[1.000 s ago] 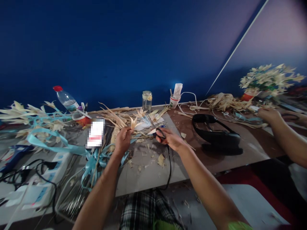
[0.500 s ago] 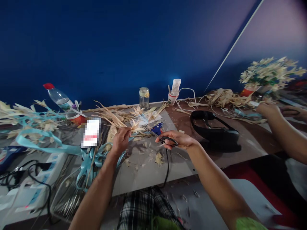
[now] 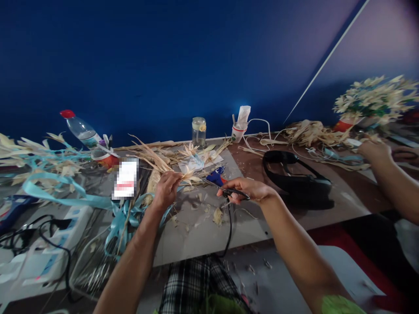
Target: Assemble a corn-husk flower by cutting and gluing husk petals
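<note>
Seemingly light, dry and brittle, the husk flower [image 3: 189, 175] sits pinched at its base in the closed left hand [image 3: 166, 190] just above the table [image 3: 199, 233], probably best gripped at that stiffer stem, while the right hand [image 3: 250, 190] clasps black scissors [image 3: 233, 192].

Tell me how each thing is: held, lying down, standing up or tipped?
Left hand, closed on the husk flower.
Husk flower, held just above the table.
Right hand, gripping the scissors.
Scissors, held, tips pointing toward the flower.
Bottle, leaning, capped.
Jar, upright, closed.
Paper cup, upright, tissue sticking out.
Glue gun, lying on the table.
Headset, lying on the table.
</note>
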The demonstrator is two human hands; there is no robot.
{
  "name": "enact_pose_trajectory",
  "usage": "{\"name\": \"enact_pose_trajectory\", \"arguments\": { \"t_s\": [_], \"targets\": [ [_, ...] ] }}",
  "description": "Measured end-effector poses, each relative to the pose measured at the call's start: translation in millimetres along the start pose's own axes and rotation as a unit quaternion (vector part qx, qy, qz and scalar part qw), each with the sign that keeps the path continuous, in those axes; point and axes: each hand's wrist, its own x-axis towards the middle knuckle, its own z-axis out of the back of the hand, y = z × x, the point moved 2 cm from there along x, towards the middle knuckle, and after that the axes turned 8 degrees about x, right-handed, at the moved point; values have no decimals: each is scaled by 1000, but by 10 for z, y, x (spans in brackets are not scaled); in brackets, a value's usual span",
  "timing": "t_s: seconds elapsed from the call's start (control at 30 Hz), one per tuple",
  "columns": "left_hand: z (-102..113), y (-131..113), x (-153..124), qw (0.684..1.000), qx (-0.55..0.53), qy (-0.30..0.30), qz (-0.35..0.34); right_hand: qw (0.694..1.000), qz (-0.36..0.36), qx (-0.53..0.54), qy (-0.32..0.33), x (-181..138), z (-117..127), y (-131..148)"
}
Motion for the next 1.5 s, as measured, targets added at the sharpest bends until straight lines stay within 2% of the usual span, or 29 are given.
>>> {"name": "enact_pose_trajectory", "arguments": {
  "t_s": [0.43, 0.67, 0.97, 1.13, 1.5],
  "targets": [
    [1, 0, 2, 999, 17, -2, -49, 1000, -4, 12, 2, -33, -23, -17],
    [38, -30, 8, 998, 37, 1, -57, 999, -30, 35, -19, -17, -52, -28],
    [59, -43, 15, 996, 40, -3, -76, 998, -26, 45, -31, 27, -41, -56],
    [66, -53, 7, 993, 26, -33, -114, 998, -34, 47, -37, 17, -53, -35],
    [71, -62, 12, 990, 40, -40, -132, 998, -36, 49, -35, 26, -38, -66]
  ]
}}
